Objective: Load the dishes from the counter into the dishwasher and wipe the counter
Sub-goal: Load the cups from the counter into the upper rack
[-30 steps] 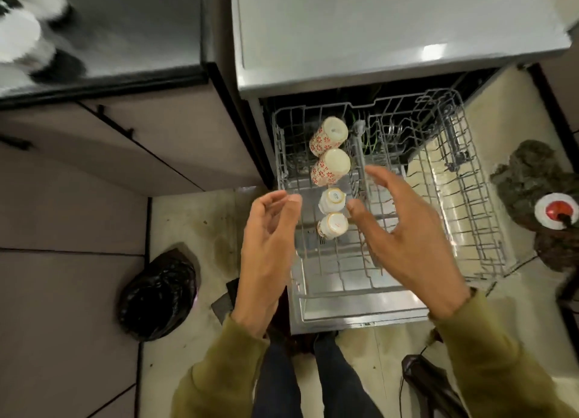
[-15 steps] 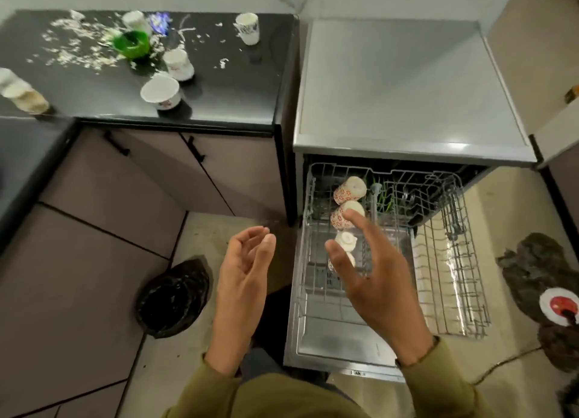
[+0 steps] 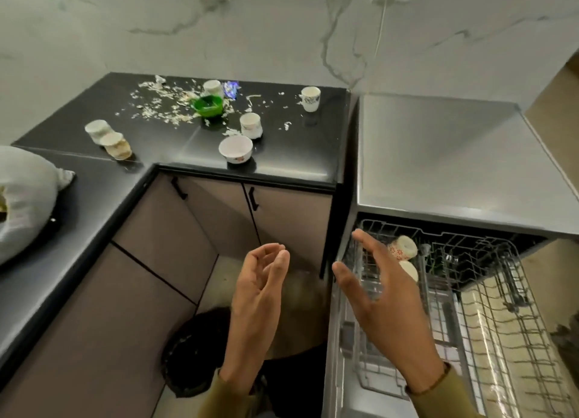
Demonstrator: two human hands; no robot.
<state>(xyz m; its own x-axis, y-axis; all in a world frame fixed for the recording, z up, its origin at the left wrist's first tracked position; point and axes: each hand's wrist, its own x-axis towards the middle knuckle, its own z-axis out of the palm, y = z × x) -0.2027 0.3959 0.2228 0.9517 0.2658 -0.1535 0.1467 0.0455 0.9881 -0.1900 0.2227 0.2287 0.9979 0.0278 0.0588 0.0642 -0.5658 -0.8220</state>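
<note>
Both hands empty, loosely open: left hand, right hand over dishwasher rack

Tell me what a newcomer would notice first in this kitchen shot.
First, the two bare hands in the foreground, the left hand and right hand, both empty, raised between the cabinets and the pulled-out dishwasher rack, which holds patterned cups at its back. Next, the black counter behind, strewn with pale scraps around a bright green bowl, with a white bowl near its front edge.
</note>
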